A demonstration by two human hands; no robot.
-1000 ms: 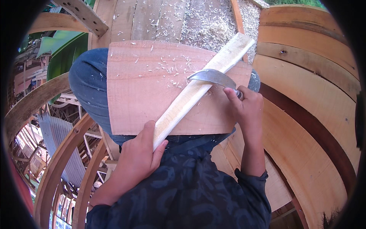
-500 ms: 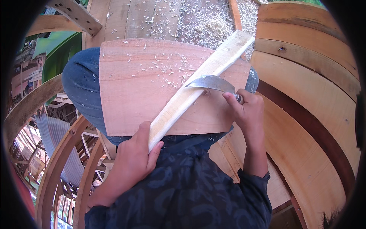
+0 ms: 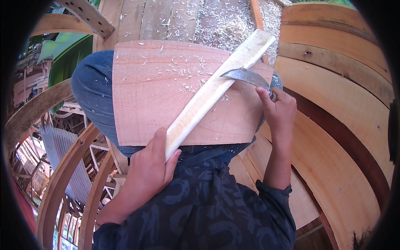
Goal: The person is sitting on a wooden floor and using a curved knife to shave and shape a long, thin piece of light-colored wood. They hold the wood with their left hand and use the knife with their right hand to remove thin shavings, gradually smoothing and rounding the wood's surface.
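My left hand [image 3: 156,162] is closed round the near end of a pale wooden strip [image 3: 208,96]. The strip slants away to the upper right, over a flat reddish wooden board [image 3: 146,100] that lies across my lap. In my right hand [image 3: 280,109] is a knife with a curved blade [image 3: 246,76]; my fingers wrap its handle, most of which they hide. The blade crosses the strip's right edge in its upper half, with its tip over the strip's face. Small wood shavings [image 3: 192,78] are scattered on the board.
Beyond my knees, a pile of shavings [image 3: 237,31] covers part of the plank floor [image 3: 154,25]. Curved planks [image 3: 333,79] rise along the right side. Bent wooden ribs [image 3: 62,179] stand at the left, with a corrugated sheet [image 3: 68,160] behind them.
My right hand and the knife have moved up and to the right along the strip, toward its far end. My left hand keeps its grip with only a slight shift.
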